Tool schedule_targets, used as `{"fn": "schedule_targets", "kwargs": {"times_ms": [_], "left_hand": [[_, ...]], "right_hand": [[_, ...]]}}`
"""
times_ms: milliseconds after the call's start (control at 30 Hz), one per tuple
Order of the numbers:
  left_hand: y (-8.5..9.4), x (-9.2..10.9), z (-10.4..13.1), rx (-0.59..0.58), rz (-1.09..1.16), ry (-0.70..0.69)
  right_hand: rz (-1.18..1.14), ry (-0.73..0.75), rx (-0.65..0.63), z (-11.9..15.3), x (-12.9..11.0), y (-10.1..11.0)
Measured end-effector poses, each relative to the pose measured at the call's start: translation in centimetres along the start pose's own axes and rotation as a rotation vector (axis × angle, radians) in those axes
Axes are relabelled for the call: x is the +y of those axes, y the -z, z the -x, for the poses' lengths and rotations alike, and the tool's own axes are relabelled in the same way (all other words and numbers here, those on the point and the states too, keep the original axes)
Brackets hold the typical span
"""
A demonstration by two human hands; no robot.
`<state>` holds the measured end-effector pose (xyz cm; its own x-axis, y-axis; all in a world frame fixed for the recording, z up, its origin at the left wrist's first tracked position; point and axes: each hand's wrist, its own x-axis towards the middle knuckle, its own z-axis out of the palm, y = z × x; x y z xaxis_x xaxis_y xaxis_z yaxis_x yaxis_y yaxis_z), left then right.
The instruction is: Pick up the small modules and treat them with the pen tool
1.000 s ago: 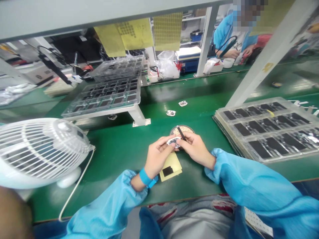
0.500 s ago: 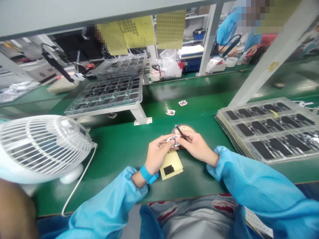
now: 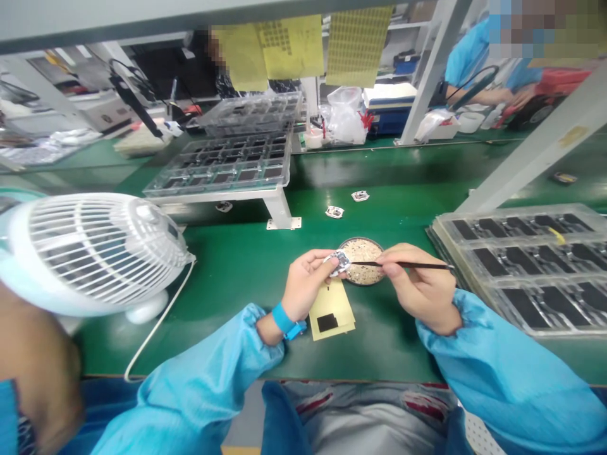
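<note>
Pinched in my left hand (image 3: pixel 306 281) is a small white-and-grey part (image 3: pixel 340 262), over the left rim of a round dish (image 3: pixel 363 275) filled with small light pieces. My right hand (image 3: pixel 420 281) grips black tweezers (image 3: pixel 417 265), held almost level, their tip at the part's right edge. Whether the tip touches the part is too small to tell. Below my left fingers lies a yellow paper (image 3: pixel 344 313) with a black rectangle (image 3: pixel 327 323) on it. Two similar white parts, one nearer (image 3: pixel 334 212) and one farther (image 3: pixel 360 196), rest on the green bench beyond the dish.
A white fan (image 3: pixel 99 253) with its cord stands at left. Clear trays of dark pieces sit on a raised shelf (image 3: pixel 227 161) and stacked at right (image 3: pixel 531 265). Slanted grey posts (image 3: pixel 535 151) rise from the bench. Another person's arm (image 3: pixel 38 366) shows at left; a person works across the bench.
My right hand has moved right, away from the part, and the tweezers now point left at it. My left hand still holds the part. The head view has shifted slightly.
</note>
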<state>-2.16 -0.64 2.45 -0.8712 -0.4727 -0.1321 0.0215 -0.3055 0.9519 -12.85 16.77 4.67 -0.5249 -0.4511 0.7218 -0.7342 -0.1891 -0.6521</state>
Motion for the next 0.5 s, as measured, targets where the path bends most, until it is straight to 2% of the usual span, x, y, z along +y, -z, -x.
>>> {"fn": "schedule_targets", "kwargs": {"times_ms": [233,400,500], "left_hand": [[0.01,0.04,-0.03,0.003,0.014,-0.006],[-0.05,0.03,0.03,0.015,0.053,0.0],[-0.09,0.42,-0.06,0.001,0.157,0.064]], "right_hand": [[0.068,0.066,-0.122,-0.16,0.04,-0.2],[0.075,0.066,-0.131,-0.12,0.04,-0.35],[0.056,0.071,-0.104,-0.14,0.0,-0.47]]}}
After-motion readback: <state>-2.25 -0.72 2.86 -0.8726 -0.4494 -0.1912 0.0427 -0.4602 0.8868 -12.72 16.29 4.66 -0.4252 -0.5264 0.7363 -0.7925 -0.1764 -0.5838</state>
